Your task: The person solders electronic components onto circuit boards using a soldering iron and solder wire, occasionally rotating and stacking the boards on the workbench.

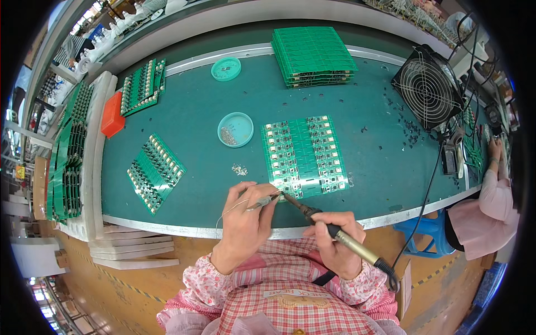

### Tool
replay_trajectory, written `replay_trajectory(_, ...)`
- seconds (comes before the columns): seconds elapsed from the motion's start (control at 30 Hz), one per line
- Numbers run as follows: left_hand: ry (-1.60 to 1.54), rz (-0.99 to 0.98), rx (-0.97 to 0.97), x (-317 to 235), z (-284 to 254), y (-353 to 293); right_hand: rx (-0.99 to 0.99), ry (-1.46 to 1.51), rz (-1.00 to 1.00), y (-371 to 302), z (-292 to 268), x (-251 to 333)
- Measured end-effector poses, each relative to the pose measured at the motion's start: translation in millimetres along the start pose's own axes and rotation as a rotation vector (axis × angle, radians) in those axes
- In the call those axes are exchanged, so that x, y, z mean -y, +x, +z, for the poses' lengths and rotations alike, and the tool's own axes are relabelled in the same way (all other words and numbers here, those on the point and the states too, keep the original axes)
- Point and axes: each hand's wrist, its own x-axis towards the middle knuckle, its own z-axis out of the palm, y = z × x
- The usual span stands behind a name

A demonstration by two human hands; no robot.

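Where the green rectangular circuit board [305, 146] lies near the teal tabletop's [192, 100] front edge, I see two hands.
Left hand [244, 220] pinches a slim grey metal tool [261, 202]; right hand [336, 243] has fingers closed around a black-and-gold soldering iron [355, 247].

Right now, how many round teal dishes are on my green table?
2: one dish near the back, left of the stacked green boards; another dish nearer you, left of the circuit board. Any behind the stack would be hidden.
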Motion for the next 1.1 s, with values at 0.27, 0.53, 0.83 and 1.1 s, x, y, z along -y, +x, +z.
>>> replay_trajectory(0.27, -0.013, 0.032, -0.016, -0.1, -0.3, 2.0, -0.027, -0.067, -0.074, 5.6, 2.2, 2.6)
replay_trajectory(0.53, -0.015, 0.05, -0.002, 1.7, 0.2, 1.8, -0.207, -0.181, -0.061, -3.2, -8.2, -18.4)
replay_trajectory(0.83, -0.003, 0.051, -0.031, -0.8, 0.0, -0.7, -0.113, -0.586, 0.03, 17.6, 4.6, -19.0)
replay_trajectory(1.1, -0.067, 0.014, -0.083, 1.5, -10.7, -7.3, -0.138, -0.638, 0.045, 14.9, 5.8, -23.6)
